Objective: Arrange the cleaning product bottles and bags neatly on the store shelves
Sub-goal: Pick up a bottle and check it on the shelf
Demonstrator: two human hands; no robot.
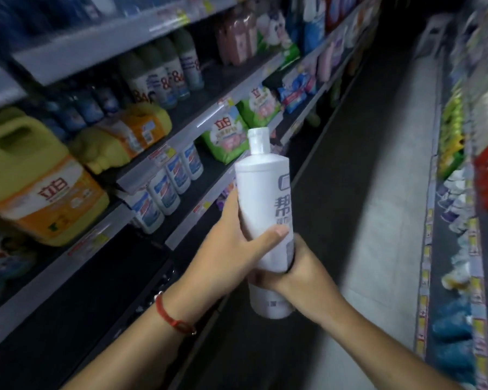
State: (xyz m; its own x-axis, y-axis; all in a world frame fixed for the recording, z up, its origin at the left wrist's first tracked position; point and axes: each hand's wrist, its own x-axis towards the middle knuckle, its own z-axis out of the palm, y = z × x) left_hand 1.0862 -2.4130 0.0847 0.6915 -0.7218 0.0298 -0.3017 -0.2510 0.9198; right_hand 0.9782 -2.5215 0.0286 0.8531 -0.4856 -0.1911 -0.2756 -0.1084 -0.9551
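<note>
In the aisle, head view: I see the white bottle held by both hands, off the shelves to my left.
Long axis near upright, cap up, tilted slightly left. The left hand wraps the mid-body, thumb across the front; the right hand clasps the lower body, its fingers hidden behind the bottle. The left hand is nearer the shelves, so I judge placement runs leftward, perhaps toward the row of small white bottles. Motion blur obscures shelf labels; the label text is partly covered, and the far aisle is too dark to read.
</note>
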